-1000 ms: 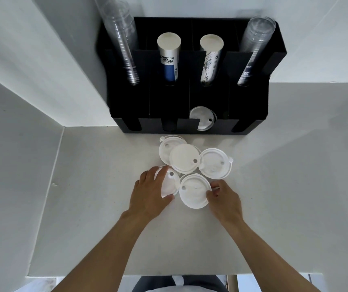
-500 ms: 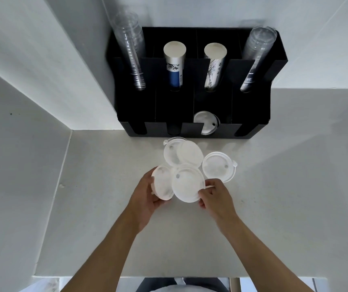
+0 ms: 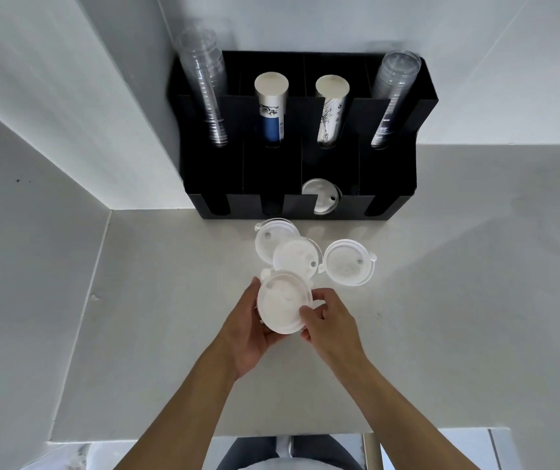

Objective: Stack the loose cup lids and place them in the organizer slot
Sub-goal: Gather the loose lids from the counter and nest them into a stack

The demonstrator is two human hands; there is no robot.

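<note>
Both hands hold a small stack of white cup lids (image 3: 283, 301) above the counter. My left hand (image 3: 246, 329) cups the stack from below and the left. On the stack's right edge my right hand (image 3: 327, 322) pinches it with thumb and fingers. Three loose white lids lie just beyond: one far left (image 3: 270, 237), one overlapping it in the middle (image 3: 297, 256), and one to the right (image 3: 348, 266). The black organizer (image 3: 390, 184) stands at the back, and a lid (image 3: 321, 198) rests in its third front slot.
The organizer's back row holds two stacks of clear cups (image 3: 204, 93) and two stacks of paper cups (image 3: 271, 106). A white wall (image 3: 68, 113) closes the left side and meets the counter (image 3: 458, 300) in a corner. The counter's near edge is by my body.
Each hand lifted a lid off the counter and brought them together. The two lids now sit as one stack held between my hands, a bit nearer to me.
</note>
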